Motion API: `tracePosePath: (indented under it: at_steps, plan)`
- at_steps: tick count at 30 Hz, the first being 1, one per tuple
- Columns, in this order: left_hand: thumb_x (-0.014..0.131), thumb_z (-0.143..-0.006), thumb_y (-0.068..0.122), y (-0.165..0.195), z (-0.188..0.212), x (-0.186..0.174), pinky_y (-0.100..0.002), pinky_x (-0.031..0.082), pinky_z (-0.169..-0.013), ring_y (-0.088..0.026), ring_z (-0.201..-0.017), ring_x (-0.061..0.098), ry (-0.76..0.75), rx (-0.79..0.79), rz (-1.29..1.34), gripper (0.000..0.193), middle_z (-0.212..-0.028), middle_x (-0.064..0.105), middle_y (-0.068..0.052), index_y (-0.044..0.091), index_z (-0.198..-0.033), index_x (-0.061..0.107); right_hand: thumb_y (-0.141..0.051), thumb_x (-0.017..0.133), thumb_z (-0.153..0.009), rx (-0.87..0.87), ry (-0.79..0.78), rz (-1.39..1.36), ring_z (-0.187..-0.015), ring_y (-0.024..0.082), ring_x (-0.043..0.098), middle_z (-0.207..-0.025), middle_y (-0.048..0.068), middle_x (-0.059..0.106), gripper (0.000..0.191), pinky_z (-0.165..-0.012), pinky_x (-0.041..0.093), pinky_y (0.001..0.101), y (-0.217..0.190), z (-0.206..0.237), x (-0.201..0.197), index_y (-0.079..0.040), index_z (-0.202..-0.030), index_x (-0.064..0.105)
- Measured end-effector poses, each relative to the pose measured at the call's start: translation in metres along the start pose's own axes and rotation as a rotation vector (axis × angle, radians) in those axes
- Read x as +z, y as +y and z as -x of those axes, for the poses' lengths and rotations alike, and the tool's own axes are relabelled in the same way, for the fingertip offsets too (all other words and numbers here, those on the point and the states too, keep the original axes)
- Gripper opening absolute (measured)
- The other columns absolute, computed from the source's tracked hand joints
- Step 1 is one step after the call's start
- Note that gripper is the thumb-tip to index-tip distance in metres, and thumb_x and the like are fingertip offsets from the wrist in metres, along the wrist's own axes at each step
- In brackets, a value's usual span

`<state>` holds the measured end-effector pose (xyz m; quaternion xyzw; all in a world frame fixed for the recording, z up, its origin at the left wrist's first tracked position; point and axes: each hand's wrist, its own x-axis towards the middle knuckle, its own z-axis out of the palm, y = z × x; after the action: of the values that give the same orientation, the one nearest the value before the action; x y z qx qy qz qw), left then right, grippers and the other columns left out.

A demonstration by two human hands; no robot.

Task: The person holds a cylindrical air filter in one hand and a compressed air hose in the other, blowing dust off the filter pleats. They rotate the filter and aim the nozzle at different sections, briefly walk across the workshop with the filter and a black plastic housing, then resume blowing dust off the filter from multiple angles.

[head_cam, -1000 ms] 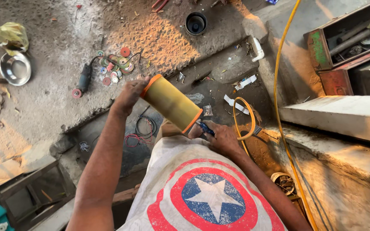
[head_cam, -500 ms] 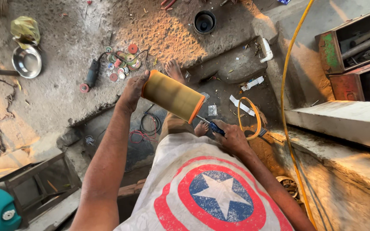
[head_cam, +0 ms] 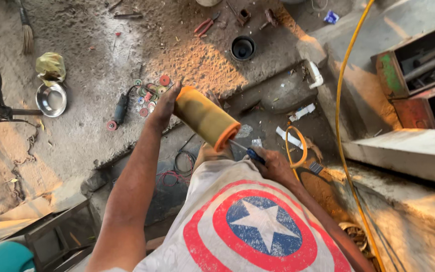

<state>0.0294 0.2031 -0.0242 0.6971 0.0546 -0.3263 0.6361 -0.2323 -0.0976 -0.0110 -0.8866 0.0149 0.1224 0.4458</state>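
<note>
Left hand (head_cam: 164, 105): fingers closed around the far end of a yellow cylindrical filter (head_cam: 206, 118) with orange end caps, held above the floor.
Filter position: tilted, near end lower, pointing towards the right hand, over a sunken concrete channel (head_cam: 273, 95).
Right hand (head_cam: 273, 163): fingers wrapped shut on a blue-handled nozzle (head_cam: 250, 152); its thin metal tip meets the filter's near cap.
Yellow hose (head_cam: 341, 116): runs along the right, looping near the right hand.
Floor left: steel bowl (head_cam: 51, 99), angle grinder (head_cam: 118, 111), scattered discs (head_cam: 149, 90).
Upper floor: pliers (head_cam: 205, 25).
</note>
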Motion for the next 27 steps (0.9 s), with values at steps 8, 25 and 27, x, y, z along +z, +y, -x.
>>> tracePosePath:
  at_steps: [8,25,27]
  plan:
    - [0.05,-0.104,0.055,0.003,-0.013,-0.002,-0.03,0.052,-0.077,-0.015,-0.085,0.065,0.0,0.023,-0.012,0.059,-0.093,0.071,-0.004,0.001,-0.105,0.073,-0.02,0.073,-0.087,0.076,0.065,-0.012,-0.083,0.04,0.072,-0.092,0.022,0.074,0.043,-0.069,0.056,0.0466,0.0,0.014,-0.014,-0.008,-0.128,0.065]
    - [0.06,-0.097,0.052,0.004,0.005,0.013,-0.037,0.049,-0.098,-0.018,-0.1,0.065,0.018,0.002,-0.076,0.051,-0.105,0.072,-0.008,0.004,-0.113,0.072,-0.023,0.072,-0.089,0.102,0.024,0.008,-0.082,0.037,0.075,-0.09,0.021,0.075,0.047,-0.073,0.058,0.0455,0.018,0.008,-0.003,-0.01,-0.132,0.062]
    - [0.064,-0.098,0.049,0.0,0.002,0.015,-0.038,0.051,-0.092,-0.019,-0.094,0.064,-0.008,0.015,-0.125,0.05,-0.097,0.07,-0.008,0.001,-0.108,0.072,-0.024,0.073,-0.088,0.104,0.027,0.007,-0.083,0.038,0.075,-0.091,0.021,0.075,0.047,-0.074,0.058,0.0457,0.019,0.007,-0.002,-0.011,-0.132,0.062]
